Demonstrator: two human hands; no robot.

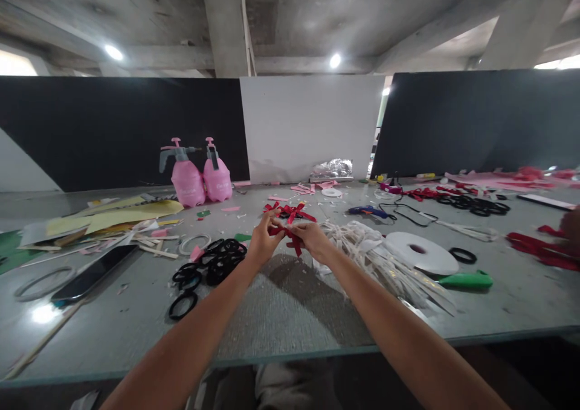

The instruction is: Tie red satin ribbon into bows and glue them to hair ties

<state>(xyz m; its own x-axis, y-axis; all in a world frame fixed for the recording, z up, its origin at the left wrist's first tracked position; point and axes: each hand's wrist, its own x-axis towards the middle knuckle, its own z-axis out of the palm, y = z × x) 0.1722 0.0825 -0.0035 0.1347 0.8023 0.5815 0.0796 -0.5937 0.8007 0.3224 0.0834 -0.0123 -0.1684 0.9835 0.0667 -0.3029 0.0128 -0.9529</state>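
Near the middle of the table, my left hand (264,239) and my right hand (312,239) meet around a red ribbon bow (294,243). The fingers of both hands are closed on it, and one tail hangs down between them. Just beyond my fingertips lie more red bows (299,212) with dark bands under them. A pile of black hair ties (224,259) lies left of my left hand. White ribbon strips (362,247) are heaped beside my right hand.
Two pink spray bottles (188,183) stand at the back left. A phone (97,274) and yellow sheets (113,217) lie left. Rightward are a white roll (421,253), a green-handled tool (466,280) and a blue glue gun (369,212). Another person's hand (571,229) shows far right, by red ribbon (539,247).
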